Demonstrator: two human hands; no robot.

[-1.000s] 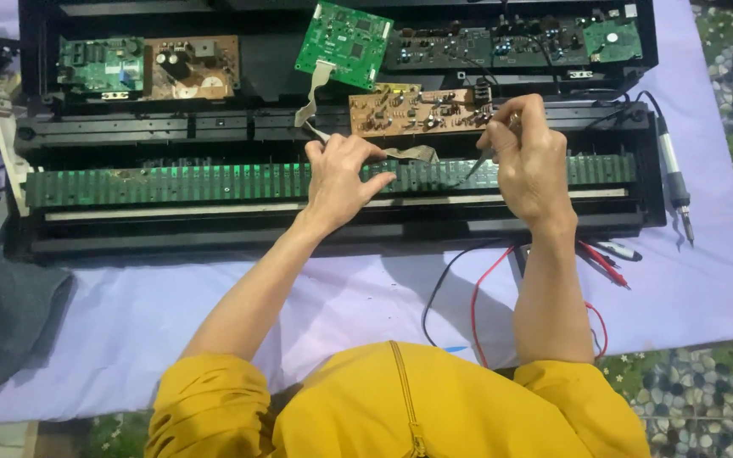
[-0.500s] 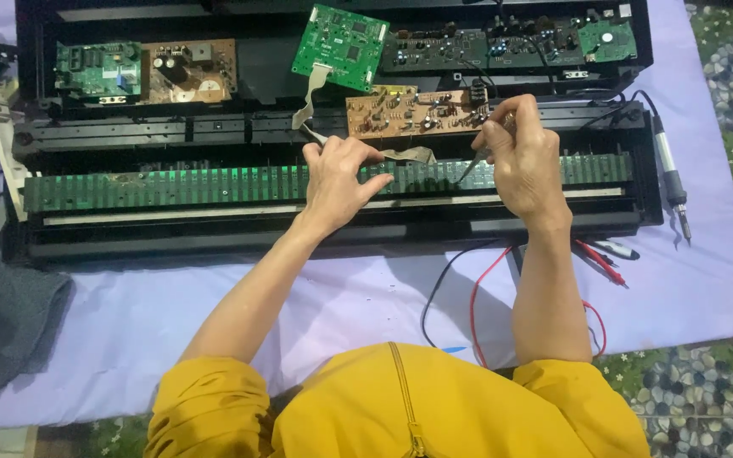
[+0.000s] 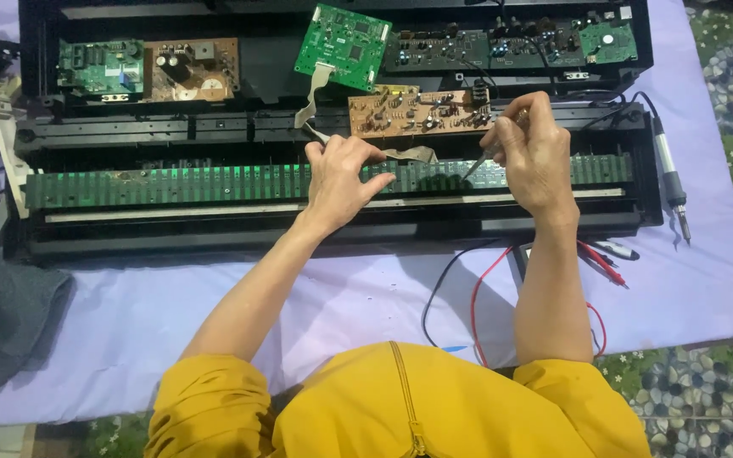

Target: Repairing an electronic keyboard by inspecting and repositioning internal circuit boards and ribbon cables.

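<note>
Left hand (image 3: 338, 175) spread flat on green key-contact strip (image 3: 171, 184); right hand (image 3: 536, 153) pinching thin probe (image 3: 481, 161), perhaps tweezers, below brown circuit board (image 3: 417, 113), mid-chassis. Slipping tip risks scratched contacts.

Two hands were in view: the left hand (image 3: 338, 180) and the right hand (image 3: 536, 157). One opened keyboard case (image 3: 332, 237) lay on one lilac cloth (image 3: 129, 314). Circuit boards numbered five: three green ones, at left (image 3: 99, 68), tilted in the middle (image 3: 343, 42) and small at far right (image 3: 608, 41); and two brown ones, at left (image 3: 190, 69) and in the middle (image 3: 417, 112). One long dark board (image 3: 485, 42) ran along the top. One long green contact strip (image 3: 171, 182) crossed the case. One soldering iron (image 3: 668, 174) lay at right. Two probes (image 3: 604, 254) lay by it, with one red lead (image 3: 478, 297) and one black lead (image 3: 439, 284). One grey cloth (image 3: 2, 322) lay at left.
</note>
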